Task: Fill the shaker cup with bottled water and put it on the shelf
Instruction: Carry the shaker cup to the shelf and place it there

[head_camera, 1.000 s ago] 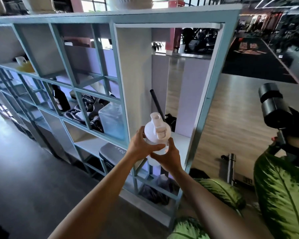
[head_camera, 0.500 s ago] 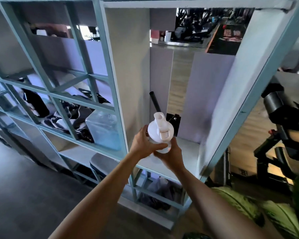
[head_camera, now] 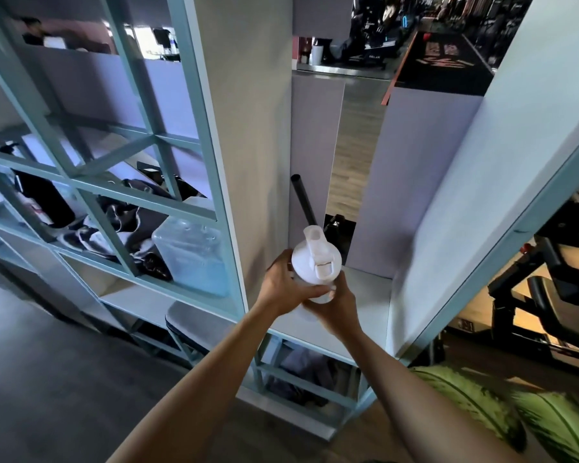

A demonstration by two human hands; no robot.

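Observation:
A shaker cup (head_camera: 316,262) with a white flip-top lid is held upright in both hands just above the front of a tall open shelf compartment. My left hand (head_camera: 283,285) wraps its left side. My right hand (head_camera: 335,304) grips it from the right and below. The clear body of the cup is mostly hidden by my fingers. The pale shelf board (head_camera: 365,305) lies right under and behind the cup. I cannot tell whether the cup's base touches the board.
A black tube (head_camera: 303,198) leans at the back of the compartment beside a dark object (head_camera: 340,225). A large clear water jug (head_camera: 191,253) and clothes fill the left cubby. Green leaves (head_camera: 502,409) lie low right, and black gym equipment (head_camera: 555,262) stands right.
The view has closed in on the shelf and tilted down. Both hands have carried the cup forward and lower, into the tall compartment, with the same grip.

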